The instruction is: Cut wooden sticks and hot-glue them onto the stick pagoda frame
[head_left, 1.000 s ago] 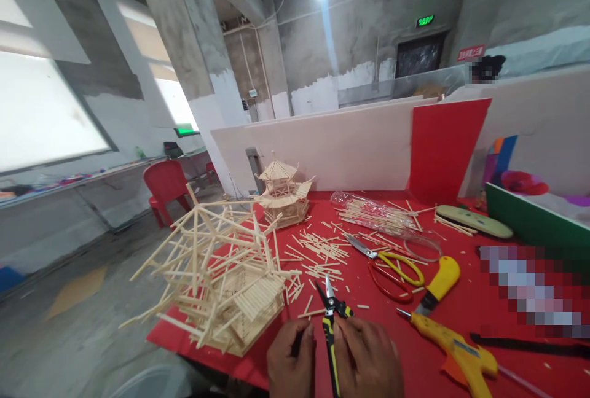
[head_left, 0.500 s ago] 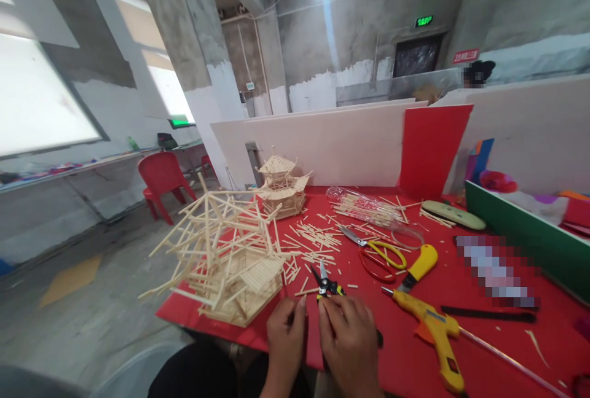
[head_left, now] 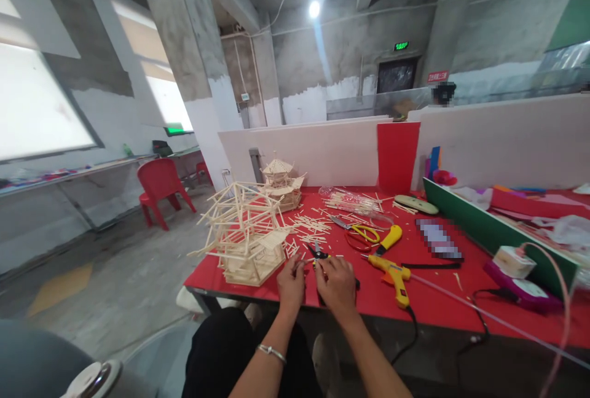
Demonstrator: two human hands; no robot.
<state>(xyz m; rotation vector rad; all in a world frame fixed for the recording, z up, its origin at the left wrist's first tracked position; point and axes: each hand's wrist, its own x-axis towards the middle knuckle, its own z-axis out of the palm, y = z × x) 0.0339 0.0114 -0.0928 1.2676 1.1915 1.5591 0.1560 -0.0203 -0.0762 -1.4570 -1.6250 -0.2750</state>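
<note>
My left hand (head_left: 291, 284) is closed in a pinch at the table's front edge, left of small black-and-yellow cutters (head_left: 318, 253). What its fingertips hold is too small to make out. My right hand (head_left: 337, 284) is closed too, fingers bent, and covers part of the cutters' handles. Whether it grips them or a small piece cannot be made out. Close beyond the left fingertips is a short wooden stick (head_left: 304, 261). An open-framed stick model of a building (head_left: 251, 244) stands to the left, its roof a lattice of sticks. Loose cut sticks (head_left: 312, 226) are scattered beyond the hands.
A finished-looking stick pavilion (head_left: 280, 180) stands behind the frame. To the right lie scissors (head_left: 364, 233), a yellow-handled knife (head_left: 391, 238), a yellow glue gun (head_left: 394, 275) with cord, and a phone (head_left: 437, 238). Bagged sticks (head_left: 350, 200) lie farther back. A green board (head_left: 488, 226) edges the right.
The view has pulled back and turned right, showing my forearms and more of the table's right side. Both hands stay close together by the cutters.
</note>
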